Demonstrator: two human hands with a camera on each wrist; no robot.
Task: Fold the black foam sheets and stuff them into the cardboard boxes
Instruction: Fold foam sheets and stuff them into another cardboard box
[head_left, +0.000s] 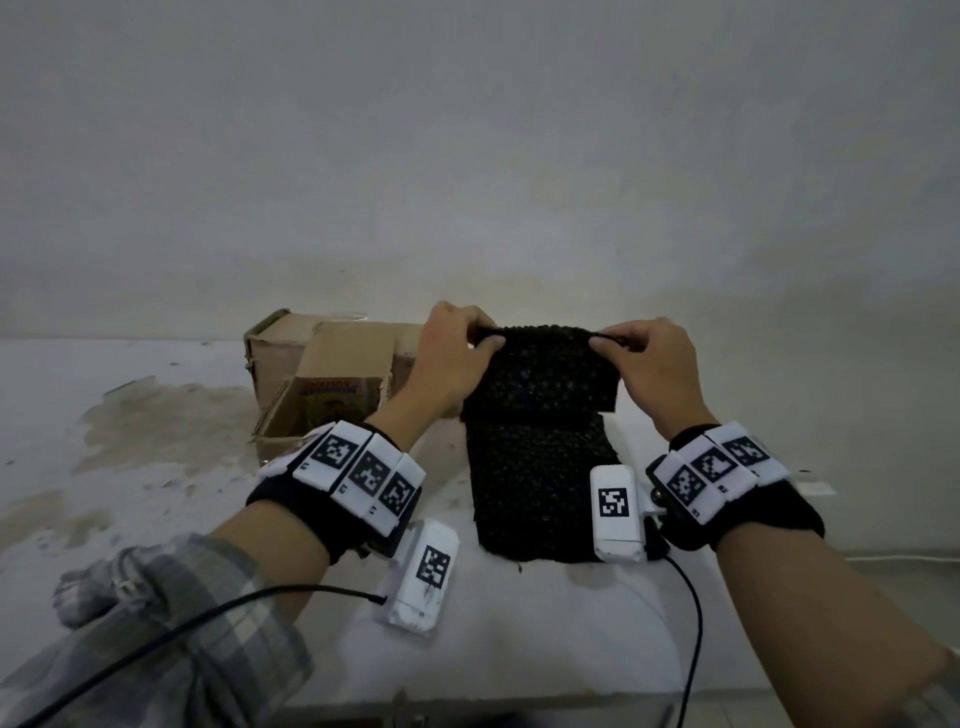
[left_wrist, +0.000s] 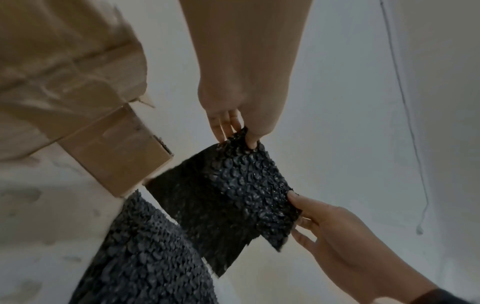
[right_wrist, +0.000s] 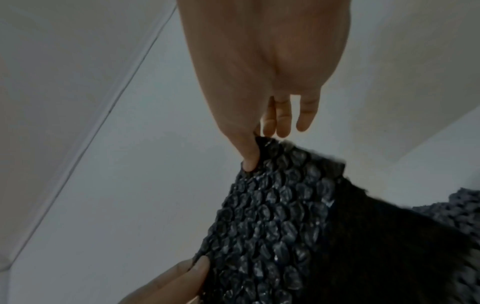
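A black bubbly foam sheet (head_left: 540, 374) hangs lifted above the table, held by its top edge. My left hand (head_left: 457, 345) pinches the top left corner and my right hand (head_left: 641, 358) pinches the top right corner. In the left wrist view the foam sheet (left_wrist: 233, 189) droops folded between my left hand (left_wrist: 233, 123) and my right hand (left_wrist: 332, 230). In the right wrist view my right hand (right_wrist: 259, 127) pinches the sheet (right_wrist: 285, 222). Another black foam sheet (head_left: 535, 493) lies flat on the table below. An open cardboard box (head_left: 322, 384) stands to the left.
A white table (head_left: 156, 467) with brownish stains carries everything. A pale wall (head_left: 467, 156) rises close behind. A thin cable (left_wrist: 405, 115) hangs along the wall. Black cables (head_left: 691, 623) run from my wrist bands near the table's front edge.
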